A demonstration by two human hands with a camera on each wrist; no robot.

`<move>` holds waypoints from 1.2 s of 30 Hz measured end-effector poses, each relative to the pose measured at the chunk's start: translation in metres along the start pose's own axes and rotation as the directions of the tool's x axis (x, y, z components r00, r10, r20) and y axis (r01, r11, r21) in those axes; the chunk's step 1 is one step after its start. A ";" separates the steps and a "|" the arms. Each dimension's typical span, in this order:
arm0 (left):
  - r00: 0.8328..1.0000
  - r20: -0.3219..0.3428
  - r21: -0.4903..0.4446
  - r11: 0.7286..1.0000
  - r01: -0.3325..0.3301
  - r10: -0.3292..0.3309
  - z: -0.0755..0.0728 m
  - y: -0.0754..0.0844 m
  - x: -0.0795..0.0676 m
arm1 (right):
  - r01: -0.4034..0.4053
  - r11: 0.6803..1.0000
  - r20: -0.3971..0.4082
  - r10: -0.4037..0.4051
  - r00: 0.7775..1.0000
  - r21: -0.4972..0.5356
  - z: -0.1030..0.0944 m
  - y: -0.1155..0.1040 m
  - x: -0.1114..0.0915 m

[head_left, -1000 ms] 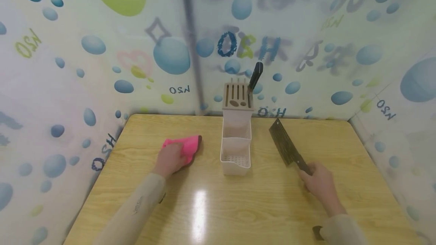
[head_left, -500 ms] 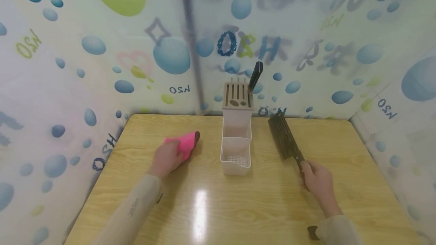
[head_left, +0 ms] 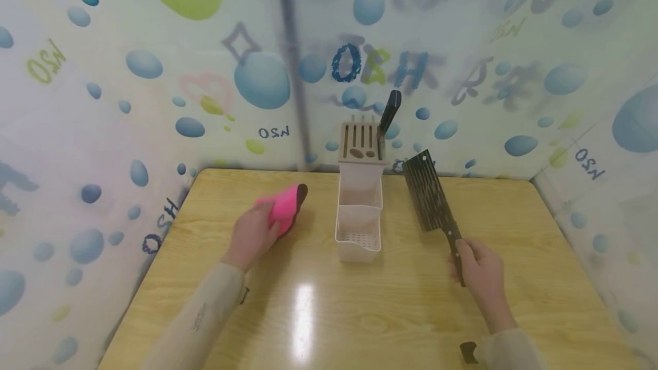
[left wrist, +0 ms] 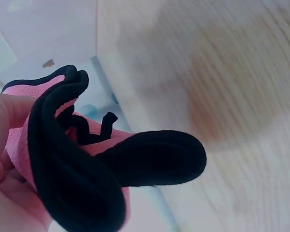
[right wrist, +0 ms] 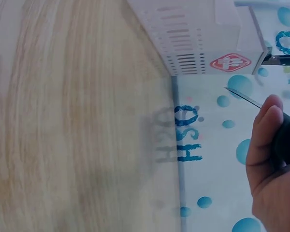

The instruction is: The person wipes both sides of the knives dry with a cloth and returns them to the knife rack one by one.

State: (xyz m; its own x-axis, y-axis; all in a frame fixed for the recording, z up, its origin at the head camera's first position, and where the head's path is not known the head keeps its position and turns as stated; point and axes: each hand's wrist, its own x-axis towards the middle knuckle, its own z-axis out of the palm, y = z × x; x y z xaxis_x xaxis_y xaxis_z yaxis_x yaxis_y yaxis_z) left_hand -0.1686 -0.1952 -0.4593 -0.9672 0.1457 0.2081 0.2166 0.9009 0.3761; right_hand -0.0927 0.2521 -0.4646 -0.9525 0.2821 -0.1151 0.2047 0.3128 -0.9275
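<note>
On the left of the head view, my left hand (head_left: 251, 236) grips a pink cloth (head_left: 285, 209) with black edging. The left wrist view shows the cloth (left wrist: 111, 159) bunched in folds, a short black loop among them, with the thumb pressing on it. To the right, the black handle of a cleaver (head_left: 428, 196) is in my right hand (head_left: 482, 274), its dark streaked blade angled up and away toward the back wall. From the right wrist, the blade appears as a thin edge and the fingers (right wrist: 265, 140) wrap the handle. Between both hands stands a white knife holder (head_left: 358, 251).
The holder has a slotted beige top (head_left: 362, 144), with a black-handled knife (head_left: 392, 112) in its right side and open bins in front. A wooden table (head_left: 354, 324) lies under everything. Patterned walls (head_left: 205, 73) enclose the back and both sides.
The cleaver's blade has swung upward and now shows more of its broad face. The left hand has lifted the pink cloth slightly and turned it. The knife holder has stayed put.
</note>
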 end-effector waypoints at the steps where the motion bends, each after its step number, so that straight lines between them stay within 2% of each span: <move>1: 1.000 -0.012 -0.006 1.000 -0.006 0.006 -0.001 0.002 0.000 | 0.012 1.000 -0.004 -0.012 1.000 0.014 0.001 -0.001 -0.001; 8: 0.994 -0.094 -0.015 0.999 -0.052 0.050 -0.012 0.017 -0.002 | 0.097 0.994 -0.020 -0.096 0.995 0.049 0.002 -0.013 -0.014; 15: 0.973 -0.186 -0.023 0.990 -0.142 0.135 -0.024 0.030 0.001 | 0.131 0.988 -0.029 -0.129 0.991 0.082 0.003 -0.019 -0.020; 18: 0.967 -0.203 -0.030 0.987 -0.161 0.152 -0.029 0.035 0.003 | 0.160 0.983 -0.029 -0.158 0.987 0.087 0.004 -0.021 -0.022; 28: 0.963 -0.216 -0.070 0.982 -0.178 0.159 -0.037 0.049 0.007 | 0.282 0.948 -0.015 -0.283 0.959 0.150 0.007 -0.027 -0.021; 36: 0.942 -0.269 -0.069 0.972 -0.226 0.200 -0.037 0.055 0.012 | 0.307 0.928 -0.015 -0.311 0.950 0.211 0.014 -0.036 -0.017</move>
State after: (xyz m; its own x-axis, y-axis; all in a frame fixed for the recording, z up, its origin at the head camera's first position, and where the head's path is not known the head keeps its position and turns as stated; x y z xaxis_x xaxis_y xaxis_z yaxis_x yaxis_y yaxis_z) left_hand -0.1634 -0.1588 -0.4026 -0.8323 0.2075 0.5141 0.4380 0.8145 0.3805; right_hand -0.0865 0.2237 -0.4342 -0.9653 0.1848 0.1846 -0.1502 0.1857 -0.9711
